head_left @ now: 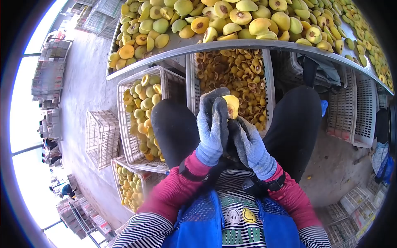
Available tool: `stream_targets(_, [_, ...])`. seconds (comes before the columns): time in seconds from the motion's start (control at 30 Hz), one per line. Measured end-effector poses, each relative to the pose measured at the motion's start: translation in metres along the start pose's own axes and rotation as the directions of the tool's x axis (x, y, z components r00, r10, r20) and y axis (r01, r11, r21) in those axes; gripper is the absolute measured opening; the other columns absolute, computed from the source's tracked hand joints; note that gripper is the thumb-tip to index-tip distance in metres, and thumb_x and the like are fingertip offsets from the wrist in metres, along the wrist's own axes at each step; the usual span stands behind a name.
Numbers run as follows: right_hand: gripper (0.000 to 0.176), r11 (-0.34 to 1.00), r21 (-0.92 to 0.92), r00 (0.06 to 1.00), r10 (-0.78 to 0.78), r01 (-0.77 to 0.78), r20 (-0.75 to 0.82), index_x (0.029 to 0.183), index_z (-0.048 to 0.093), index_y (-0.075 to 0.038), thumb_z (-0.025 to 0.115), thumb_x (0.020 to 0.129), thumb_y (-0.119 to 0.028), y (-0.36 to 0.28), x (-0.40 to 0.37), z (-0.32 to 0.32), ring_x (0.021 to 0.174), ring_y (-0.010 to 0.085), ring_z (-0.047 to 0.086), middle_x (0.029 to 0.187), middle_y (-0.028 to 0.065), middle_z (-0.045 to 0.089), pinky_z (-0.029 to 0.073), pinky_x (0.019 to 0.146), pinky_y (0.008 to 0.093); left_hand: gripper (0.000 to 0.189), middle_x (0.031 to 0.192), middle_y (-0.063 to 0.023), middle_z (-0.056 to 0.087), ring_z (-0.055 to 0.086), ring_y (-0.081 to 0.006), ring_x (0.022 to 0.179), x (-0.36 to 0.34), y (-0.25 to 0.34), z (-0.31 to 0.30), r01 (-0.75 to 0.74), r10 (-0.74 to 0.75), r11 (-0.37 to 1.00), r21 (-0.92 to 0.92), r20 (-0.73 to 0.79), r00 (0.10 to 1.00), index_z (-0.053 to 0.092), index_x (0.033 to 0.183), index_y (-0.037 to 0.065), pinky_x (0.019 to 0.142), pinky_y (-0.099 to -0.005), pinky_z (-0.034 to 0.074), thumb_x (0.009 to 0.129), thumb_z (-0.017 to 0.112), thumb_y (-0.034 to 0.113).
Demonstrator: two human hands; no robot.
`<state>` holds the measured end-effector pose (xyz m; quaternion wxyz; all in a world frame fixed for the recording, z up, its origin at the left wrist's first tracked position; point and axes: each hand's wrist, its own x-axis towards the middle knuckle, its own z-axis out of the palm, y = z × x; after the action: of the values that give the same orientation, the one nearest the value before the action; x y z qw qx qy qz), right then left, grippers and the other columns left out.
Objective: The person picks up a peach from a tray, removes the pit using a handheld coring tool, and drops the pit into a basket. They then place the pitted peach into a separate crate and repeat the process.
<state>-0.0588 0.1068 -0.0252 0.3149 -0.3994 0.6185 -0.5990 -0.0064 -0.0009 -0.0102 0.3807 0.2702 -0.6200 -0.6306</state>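
Note:
My left hand (211,126), in a grey glove, is closed around a yellow fruit half (232,106) and holds it up between my knees. My right hand (251,145), also gloved, sits just below and to the right, its fingers curled in against the left hand under the fruit. What the right fingers hold is hidden. Both hands hover over a white crate (268,82) filled with orange-brown fruit pieces.
A metal table (248,44) heaped with halved yellow fruit spans the top. On the left, two crates hold yellow fruit (142,107) (128,186), beside an empty wire crate (101,136). White crates (355,111) stand on the right. More stacked crates line the far left.

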Motion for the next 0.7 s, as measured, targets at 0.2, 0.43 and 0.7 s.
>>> stream_targets(0.2, [0.029,0.839,0.439,0.928,0.372,-0.322,-0.031,0.099,0.054,0.003,0.047,0.095,-0.024,0.009,0.001,0.009,0.058,0.0161,0.053,0.074,0.0064,0.055,0.045,0.051,0.0301,0.025,0.097,-0.0066,0.061,0.056,-0.0114,0.089,0.038,0.013,-0.027,0.494,-0.449,0.869,0.033,0.474,0.758,0.057,0.109,-0.001,0.080,-0.0248,0.045,0.092,0.052,0.017])
stream_targets(0.43, [0.051,-0.491,0.636,0.757,-0.077,-0.595,0.649,0.094,0.055,-0.006,0.033,0.095,-0.052,-0.002,-0.004,0.001,0.034,0.0055,0.032,0.054,-0.0007,0.039,0.030,0.026,0.0186,0.041,0.094,-0.0083,0.064,0.059,-0.0131,0.077,0.025,-0.020,-0.022,0.026,-0.025,1.000,0.005,0.491,0.871,0.056,0.111,-0.002,0.071,-0.0261,0.049,0.091,0.051,0.033])
stream_targets(0.7, [0.051,-0.523,0.694,0.844,-0.100,-0.495,0.527,0.108,0.054,-0.003,0.032,0.096,-0.048,0.013,0.006,-0.009,0.041,0.0051,0.039,0.060,0.0003,0.043,0.035,0.031,0.0178,0.040,0.087,-0.0120,0.062,0.063,-0.0196,0.067,-0.003,-0.001,-0.044,0.510,-0.535,0.784,-0.355,0.032,0.844,0.055,0.103,0.001,0.063,-0.0289,0.054,0.096,0.042,0.038])
